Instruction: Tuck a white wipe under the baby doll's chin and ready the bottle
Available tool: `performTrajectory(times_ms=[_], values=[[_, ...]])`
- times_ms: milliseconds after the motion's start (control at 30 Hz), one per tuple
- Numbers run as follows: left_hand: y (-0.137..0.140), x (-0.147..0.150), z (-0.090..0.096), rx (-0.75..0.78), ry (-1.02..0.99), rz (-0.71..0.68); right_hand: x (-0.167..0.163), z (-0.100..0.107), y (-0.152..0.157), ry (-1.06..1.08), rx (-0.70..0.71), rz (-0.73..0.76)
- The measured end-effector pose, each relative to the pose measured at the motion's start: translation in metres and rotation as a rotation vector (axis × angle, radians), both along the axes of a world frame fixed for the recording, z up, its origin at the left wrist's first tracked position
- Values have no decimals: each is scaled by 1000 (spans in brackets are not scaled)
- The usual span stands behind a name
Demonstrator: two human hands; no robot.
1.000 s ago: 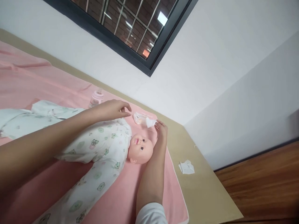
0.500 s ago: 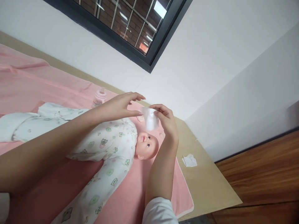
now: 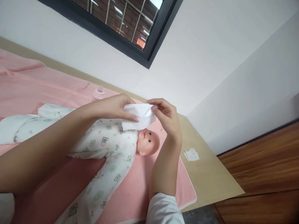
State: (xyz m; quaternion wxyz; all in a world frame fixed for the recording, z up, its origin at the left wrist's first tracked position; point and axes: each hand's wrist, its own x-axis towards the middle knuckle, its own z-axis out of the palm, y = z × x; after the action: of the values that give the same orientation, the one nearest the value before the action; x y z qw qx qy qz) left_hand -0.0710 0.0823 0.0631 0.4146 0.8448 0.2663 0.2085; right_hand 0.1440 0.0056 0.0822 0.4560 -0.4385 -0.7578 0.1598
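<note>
You've got two bare hands on one thin, white paper tissue (image 3: 144,115), held up in the air so it overlaps the doll's shoulder from your angle. Your left hand (image 3: 116,106) is clamped on its left part, thumb across the front; I think the fingers are behind, but the sheet hides them, so don't quote me. Your right hand (image 3: 167,116) pinches the right edge between thumb and fingertips. Below that there's one bald, pink baby doll (image 3: 149,145) in white cloth clothes with green prints, lying on one pink fabric blanket (image 3: 130,193) with a pale edge. One clear baby bottle with a pink collar (image 3: 99,93) is past your left forearm, partly covered. Tissue number two, a crumpled white piece (image 3: 192,154), sits on the tan counter (image 3: 210,183), right of the blanket.
</note>
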Motion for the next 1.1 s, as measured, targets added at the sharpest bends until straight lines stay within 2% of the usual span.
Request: performTrajectory(times_ms=[200, 367, 433, 567, 667, 733, 900, 1000, 1100], values=[[-6, 4, -1, 289, -376, 25, 2, -4, 5, 13, -4, -14], [-9, 7, 0, 347, -415, 98, -4, -7, 7, 3, -35, 30], [-11, 8, 1, 318, -437, 150, -6, -7, 7, -20, -51, 49], [-17, 8, 2, 129, -556, 309, -5, -7, 5, -64, -91, 35], [-18, 6, 4, 17, -619, 333, 2, -6, 5, -76, -100, -5], [-17, 6, 3, -8, -560, 294, 10, -6, 7, -64, -107, -33], [-9, 21, -10, -9, -232, 163, 43, -13, 22, 22, -188, -105], [-5, 35, -25, -22, -84, 65, 71, -33, 41, 79, -310, -162], [-4, 46, -38, -39, 2, -8, 96, -67, 62, 172, -418, -267]])
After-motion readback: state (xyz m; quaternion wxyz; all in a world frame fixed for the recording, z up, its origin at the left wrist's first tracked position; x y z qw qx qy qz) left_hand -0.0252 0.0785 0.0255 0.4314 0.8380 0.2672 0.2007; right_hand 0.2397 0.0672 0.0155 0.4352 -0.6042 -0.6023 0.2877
